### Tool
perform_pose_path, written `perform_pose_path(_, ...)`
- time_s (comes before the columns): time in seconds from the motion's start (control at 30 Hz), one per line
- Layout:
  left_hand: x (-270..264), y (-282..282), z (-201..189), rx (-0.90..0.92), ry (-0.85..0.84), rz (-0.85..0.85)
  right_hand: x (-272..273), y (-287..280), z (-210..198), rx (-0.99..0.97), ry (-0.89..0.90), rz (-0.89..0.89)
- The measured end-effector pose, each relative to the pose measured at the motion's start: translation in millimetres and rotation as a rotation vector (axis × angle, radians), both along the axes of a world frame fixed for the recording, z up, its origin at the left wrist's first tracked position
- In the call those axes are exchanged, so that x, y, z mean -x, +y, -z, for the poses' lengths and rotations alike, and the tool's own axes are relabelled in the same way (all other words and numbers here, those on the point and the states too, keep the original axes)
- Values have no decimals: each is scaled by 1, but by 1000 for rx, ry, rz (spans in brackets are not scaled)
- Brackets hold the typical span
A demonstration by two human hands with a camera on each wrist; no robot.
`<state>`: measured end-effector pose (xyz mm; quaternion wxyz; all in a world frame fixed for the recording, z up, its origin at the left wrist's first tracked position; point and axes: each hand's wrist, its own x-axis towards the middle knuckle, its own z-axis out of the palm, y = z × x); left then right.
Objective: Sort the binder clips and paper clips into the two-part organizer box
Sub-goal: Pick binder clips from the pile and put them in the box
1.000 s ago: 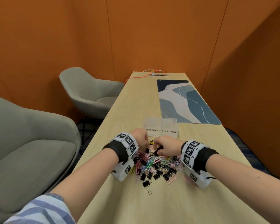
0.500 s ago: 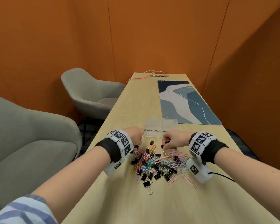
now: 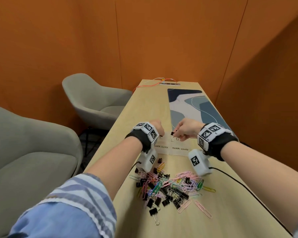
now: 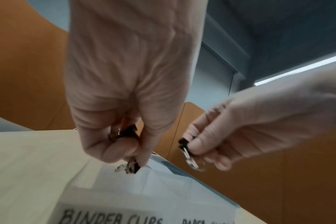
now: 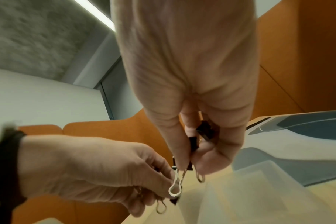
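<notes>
Lifted off the pile since 1 s ago, both hands, now up over the organizer box (image 3: pixel 162 152). Left hand (image 3: pixel 156 128) curled tight around black binder clips (image 4: pixel 128 133), wire loops poking out under the fingertips, above the part labelled BINDER CLIPS. Right hand (image 3: pixel 187 128) pinching more black binder clips (image 3: pixel 172 133) between thumb and fingers, silver handles dangling down, just beside the left hand and over the box's middle, near the divide with the part marked PAPER CLIPS. Seen from the right wrist: 2 clips at least in that pinch (image 5: pixel 194 145), exact count hard to tell. Clear box standing on the table (image 3: pixel 132 212), just past the mixed pile (image 3: pixel 169 186) of black binder clips and pink, green, yellow and blue paper clips. 1 binder clip (image 3: pixel 153 212) and a few pink paper clips lying apart at the pile's near edge. Patterned desk mat (image 3: pixel 196 107) beyond the box, 2 grey chairs (image 3: pixel 93 100) to the left.
</notes>
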<state>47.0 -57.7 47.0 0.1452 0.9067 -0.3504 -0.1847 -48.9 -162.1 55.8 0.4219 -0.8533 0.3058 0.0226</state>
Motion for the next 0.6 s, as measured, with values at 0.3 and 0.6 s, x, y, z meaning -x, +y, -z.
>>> perform_pose_path(0.3, -15, -2, 10, 62, 199, 3, -43, 15, 14, 220, 111, -31)
perform_pose_path(0.6, -14, 35, 2, 326, 313, -71, -43, 45, 12, 420, 158, -164)
